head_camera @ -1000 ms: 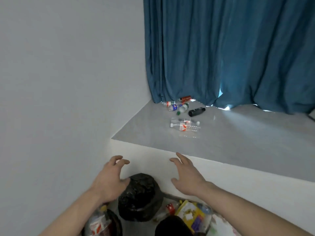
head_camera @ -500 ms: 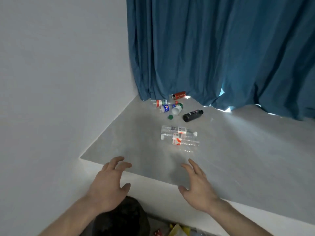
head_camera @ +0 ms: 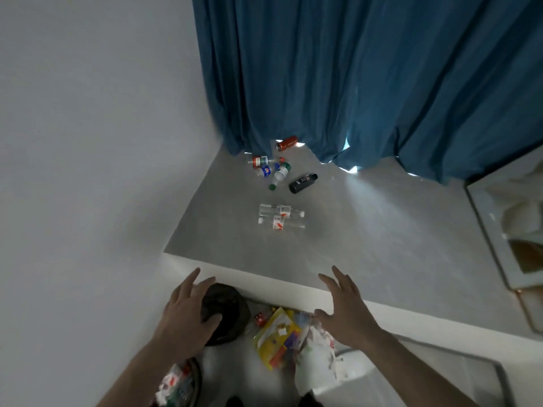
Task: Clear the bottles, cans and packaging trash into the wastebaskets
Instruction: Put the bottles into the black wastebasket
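Head view is showing the left hand hovering, fingers spread in a wide, empty grip, over a black-bagged wastebasket on the floor, likely readying a reach. Beyond, on a raised grey platform, two clear bottles are lying side by side, with more bottles and a red can scattered near the blue curtain. Yellow packaging is lying just beside the right hand, also spread wide and holding nothing.

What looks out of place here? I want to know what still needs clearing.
Loose trash lies on the grey ledge: two clear bottles side by side, a black bottle, a red can by the blue curtain, all toppled. A yellow package lies below. Both hands are empty.
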Demonstrator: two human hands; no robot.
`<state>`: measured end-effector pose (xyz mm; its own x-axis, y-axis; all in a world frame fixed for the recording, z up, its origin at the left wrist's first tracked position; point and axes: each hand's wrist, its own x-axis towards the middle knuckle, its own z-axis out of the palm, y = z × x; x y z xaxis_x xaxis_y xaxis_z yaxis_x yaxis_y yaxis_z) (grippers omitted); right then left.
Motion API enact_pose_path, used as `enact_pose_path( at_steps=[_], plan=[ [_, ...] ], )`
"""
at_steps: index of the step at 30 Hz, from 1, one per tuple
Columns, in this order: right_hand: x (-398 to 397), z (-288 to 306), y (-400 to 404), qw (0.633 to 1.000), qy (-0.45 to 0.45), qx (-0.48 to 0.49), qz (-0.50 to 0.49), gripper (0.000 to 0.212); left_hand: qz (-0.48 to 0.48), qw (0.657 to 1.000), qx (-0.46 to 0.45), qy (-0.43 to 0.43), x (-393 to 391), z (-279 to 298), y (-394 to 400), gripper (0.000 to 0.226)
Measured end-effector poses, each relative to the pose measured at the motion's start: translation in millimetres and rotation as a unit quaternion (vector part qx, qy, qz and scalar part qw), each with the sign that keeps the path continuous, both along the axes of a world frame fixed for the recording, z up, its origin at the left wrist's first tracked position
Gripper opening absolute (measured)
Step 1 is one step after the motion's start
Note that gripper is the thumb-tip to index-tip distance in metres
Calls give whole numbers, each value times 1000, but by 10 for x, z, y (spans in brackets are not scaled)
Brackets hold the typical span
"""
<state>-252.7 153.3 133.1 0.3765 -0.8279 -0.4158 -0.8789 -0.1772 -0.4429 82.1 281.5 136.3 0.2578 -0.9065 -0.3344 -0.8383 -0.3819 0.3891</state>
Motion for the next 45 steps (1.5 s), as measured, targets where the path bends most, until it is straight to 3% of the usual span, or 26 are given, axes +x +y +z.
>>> enact_pose_path(
  at_steps=[8,19,26,36,45],
  plan=[
    [-788,255,-51,999,-18,3,-48,80,-8,999,-24,-21,-545,394,-145,80],
    [-1557,625,-1085,999,-5,-20,50,78,58,991,-118,-21,-1646,756,-860,78],
    [-1479,678,-1335,998,-34,-15,53,77,54,995,-83,-16,-1749,681,-958,76],
    [-1676,639,-1525,1000,-1,-23,20,78,-4,999,-42,15,-1721,627,-1622,75],
    [-1521,422,-2129,998,26,-24,56,78,24,1000,1,12,-1732,504,-1831,76]
  ],
)
